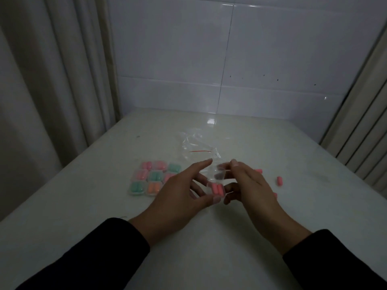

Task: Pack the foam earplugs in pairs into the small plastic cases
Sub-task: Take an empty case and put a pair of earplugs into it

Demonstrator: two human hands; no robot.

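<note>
Small clear plastic case (216, 185), lid raised, two pink foam earplugs (217, 189) inside, held above the white table (272, 216) centre. Left hand (184, 197) pinches its near edge; right hand (249, 185) pinches the lid's far-right rim.

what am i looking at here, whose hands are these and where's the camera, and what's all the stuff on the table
There is no machine: the one picture comes from a camera worn on a person's head, looking forward and down. The two arms in dark sleeves are that person's own. Between the left hand and the right hand is a small clear plastic case, open, with two pink earplugs inside; both hands hold it with their fingers. On the white table, to the left, lies a block of filled cases with pink, green and orange pairs. Behind the hands lies an empty clear bag. A loose pink earplug lies to the right.
</note>
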